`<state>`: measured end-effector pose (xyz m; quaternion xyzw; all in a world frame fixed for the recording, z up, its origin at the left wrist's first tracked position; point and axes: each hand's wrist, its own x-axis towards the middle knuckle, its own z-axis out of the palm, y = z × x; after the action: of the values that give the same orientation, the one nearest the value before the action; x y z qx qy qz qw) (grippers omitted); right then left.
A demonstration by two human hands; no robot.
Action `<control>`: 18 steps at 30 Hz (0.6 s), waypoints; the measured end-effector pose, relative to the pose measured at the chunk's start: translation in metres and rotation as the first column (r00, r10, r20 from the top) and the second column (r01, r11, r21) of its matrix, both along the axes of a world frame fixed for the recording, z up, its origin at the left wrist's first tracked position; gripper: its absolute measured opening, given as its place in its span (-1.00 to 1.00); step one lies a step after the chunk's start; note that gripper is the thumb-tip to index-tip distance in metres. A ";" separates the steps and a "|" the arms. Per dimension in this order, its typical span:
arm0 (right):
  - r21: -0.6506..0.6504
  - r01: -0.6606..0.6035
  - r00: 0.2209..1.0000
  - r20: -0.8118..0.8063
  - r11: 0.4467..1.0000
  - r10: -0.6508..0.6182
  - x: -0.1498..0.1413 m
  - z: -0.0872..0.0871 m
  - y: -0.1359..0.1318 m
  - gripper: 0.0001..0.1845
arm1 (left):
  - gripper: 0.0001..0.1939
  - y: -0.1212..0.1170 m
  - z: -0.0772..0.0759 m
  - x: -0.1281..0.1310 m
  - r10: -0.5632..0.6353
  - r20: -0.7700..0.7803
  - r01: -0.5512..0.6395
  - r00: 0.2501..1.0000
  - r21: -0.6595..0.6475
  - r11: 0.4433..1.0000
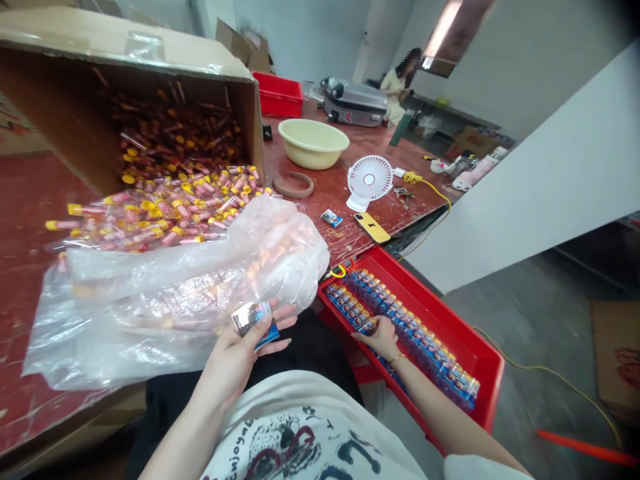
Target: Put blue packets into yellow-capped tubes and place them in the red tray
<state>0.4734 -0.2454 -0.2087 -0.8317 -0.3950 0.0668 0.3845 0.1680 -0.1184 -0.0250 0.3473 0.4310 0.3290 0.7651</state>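
Observation:
My left hand (245, 343) holds a few small printed blue cards (256, 321), its thumb pressing them against the palm while the other fingers stretch out. Beneath it spreads a clear plastic bag (165, 320). My right hand (384, 341) reaches into a long red tray (480, 363), its fingers closed round one of the blue packs at the end of a row. Rows of blue packs with yellow-capped tubes (415, 327) stand in that tray. Many pink tubes with yellow caps (175, 207) spill from a cardboard box (200, 53) lying on its side.
On the red table (330, 190) are a pale yellow basin (314, 150), a white fan (369, 183), a yellow phone (372, 228), a small blue pack (331, 218) and a brown ring (294, 185). A grey suitcase (355, 103) and red bin (279, 95) stand behind. A person (395, 87) sits far back.

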 end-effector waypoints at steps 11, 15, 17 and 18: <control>0.170 -0.210 0.976 0.096 0.963 0.196 -0.018 0.073 0.053 -0.58 | -0.59 0.005 -0.002 -0.025 0.096 -0.024 -0.097 0.995 -0.004 0.995; 0.452 -0.561 0.812 0.138 0.693 0.567 -0.104 0.154 0.168 -0.75 | -0.62 0.010 -0.001 -0.043 0.137 -0.100 -0.128 0.986 0.089 0.988; 0.470 -0.692 0.645 0.064 0.548 0.761 -0.158 0.185 0.230 -0.83 | -0.62 0.011 0.000 -0.051 0.161 -0.123 -0.147 0.979 0.118 0.982; 0.424 -0.755 0.543 -0.023 0.500 0.839 -0.184 0.195 0.258 -0.86 | -0.61 0.011 0.001 -0.054 0.177 -0.128 -0.161 0.976 0.124 0.979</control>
<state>0.2898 0.0130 -0.0136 -0.4518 -0.6938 0.2573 0.4982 0.1138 -0.1078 -0.0239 0.3743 0.4917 0.3918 0.6816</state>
